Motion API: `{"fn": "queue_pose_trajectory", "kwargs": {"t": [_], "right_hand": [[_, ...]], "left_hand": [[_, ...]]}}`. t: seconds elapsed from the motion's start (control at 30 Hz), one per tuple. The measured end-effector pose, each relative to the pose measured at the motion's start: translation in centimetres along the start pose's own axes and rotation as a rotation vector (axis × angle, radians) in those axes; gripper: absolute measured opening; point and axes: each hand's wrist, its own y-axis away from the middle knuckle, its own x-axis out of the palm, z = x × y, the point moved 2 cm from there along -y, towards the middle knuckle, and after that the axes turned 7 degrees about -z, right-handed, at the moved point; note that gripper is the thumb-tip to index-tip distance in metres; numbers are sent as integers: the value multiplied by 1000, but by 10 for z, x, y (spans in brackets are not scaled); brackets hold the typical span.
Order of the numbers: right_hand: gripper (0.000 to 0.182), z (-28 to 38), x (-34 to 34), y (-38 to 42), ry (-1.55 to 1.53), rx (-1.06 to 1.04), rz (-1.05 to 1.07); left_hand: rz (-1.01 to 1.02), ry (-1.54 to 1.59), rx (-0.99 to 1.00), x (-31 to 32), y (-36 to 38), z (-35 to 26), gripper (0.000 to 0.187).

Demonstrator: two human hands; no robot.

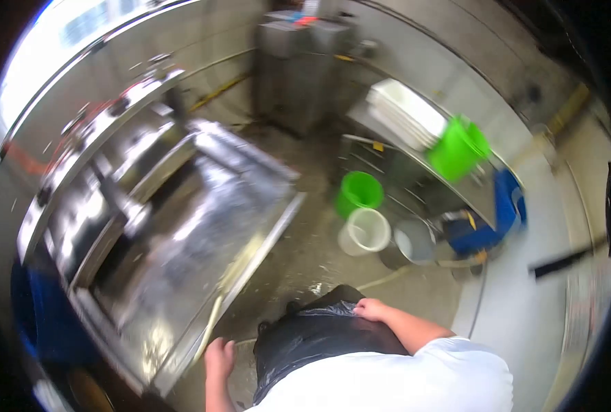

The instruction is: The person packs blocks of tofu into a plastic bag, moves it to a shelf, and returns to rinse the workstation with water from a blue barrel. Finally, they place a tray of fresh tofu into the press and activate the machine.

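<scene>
My left hand (219, 357) hangs low beside the front edge of the metal table (216, 199), close to a pale hose (213, 323) that droops over that edge. Its fingers are blurred, and whether they hold anything is unclear. My right hand (368, 310) is at the front of the black plastic apron (319, 336), its fingers closed on the apron's edge. The apron covers the lower body below a white shirt.
A green bucket (359, 193), a white bucket (365, 232) and a grey bucket (413, 242) stand on the wet floor. White bins (405, 113) and another green bucket (459, 147) sit on a metal shelf. A blue container (487, 226) is at right.
</scene>
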Motion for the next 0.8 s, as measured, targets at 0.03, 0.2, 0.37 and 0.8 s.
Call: {"fn": "queue_pose_trajectory", "kwargs": {"t": [0.03, 0.2, 0.37, 0.8], "right_hand": [[45, -40, 1, 24, -57, 177, -53], [40, -218, 51, 120, -98, 565, -352], [30, -193, -3, 199, -403, 498, -825], [26, -405, -110, 359, -820, 329, -1069]], "left_hand": [[6, 4, -15, -7, -7, -4, 36], [-59, 211, 51, 15, -17, -62, 34], [82, 163, 414, 100, -9, -206, 40], [995, -100, 1197, 417, 263, -663, 39]]}}
